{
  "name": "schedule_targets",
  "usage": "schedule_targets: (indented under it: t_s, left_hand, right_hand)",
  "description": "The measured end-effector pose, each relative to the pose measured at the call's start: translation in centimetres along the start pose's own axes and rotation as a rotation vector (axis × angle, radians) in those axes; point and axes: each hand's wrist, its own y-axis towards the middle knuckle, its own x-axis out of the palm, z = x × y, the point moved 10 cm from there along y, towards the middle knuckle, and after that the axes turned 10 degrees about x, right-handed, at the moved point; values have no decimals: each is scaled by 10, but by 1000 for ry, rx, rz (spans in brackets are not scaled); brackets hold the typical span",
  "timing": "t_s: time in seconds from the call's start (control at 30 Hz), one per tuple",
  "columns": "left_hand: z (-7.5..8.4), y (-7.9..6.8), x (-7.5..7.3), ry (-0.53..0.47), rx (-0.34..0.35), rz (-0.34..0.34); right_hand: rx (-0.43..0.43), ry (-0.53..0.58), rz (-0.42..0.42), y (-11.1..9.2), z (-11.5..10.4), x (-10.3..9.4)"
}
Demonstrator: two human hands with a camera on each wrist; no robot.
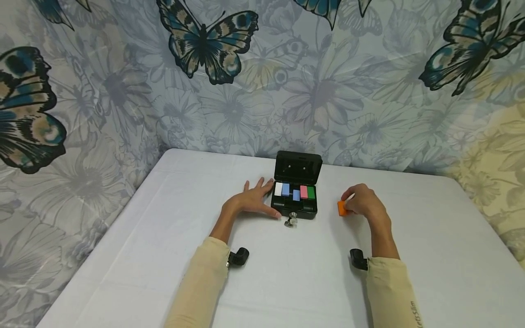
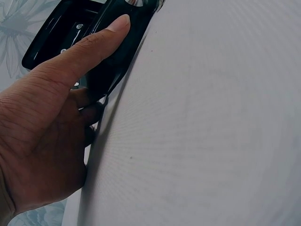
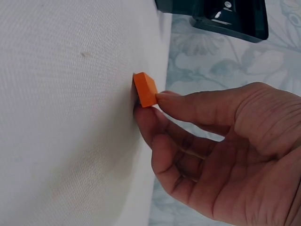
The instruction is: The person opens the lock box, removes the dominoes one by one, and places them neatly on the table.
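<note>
A small black cash box (image 1: 305, 211) stands with its lid (image 1: 298, 167) raised. Inside lie a white block (image 1: 278, 189), a pink block (image 1: 303, 192), a green block (image 1: 311, 192) and two blue blocks (image 1: 285, 189). My left hand (image 1: 253, 199) rests against the box's left side, fingers spread and thumb (image 2: 96, 44) stretched along its front. To the right of the box, my right hand (image 1: 362, 200) pinches an orange block (image 3: 145, 89) between thumb and fingertips, close over the white cloth.
Keys (image 1: 291, 220) hang at the front of the box. White cloth (image 1: 287, 282) covers the table. Behind it and to the left hangs a butterfly-patterned fabric (image 1: 229, 109). A black wrist camera (image 1: 239, 257) sits by the left sleeve, another by the right.
</note>
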Motion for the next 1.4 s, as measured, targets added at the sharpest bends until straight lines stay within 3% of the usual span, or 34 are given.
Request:
schedule_targets:
  t_s: [0.47,1.4]
  left_hand:
    - [1,1,-1,4,3,-5]
    - [0,0,0,1,-1,-2]
  right_hand:
    - [33,-36,18,2,5,0]
    - [-6,-33,44,-8,-10,-8]
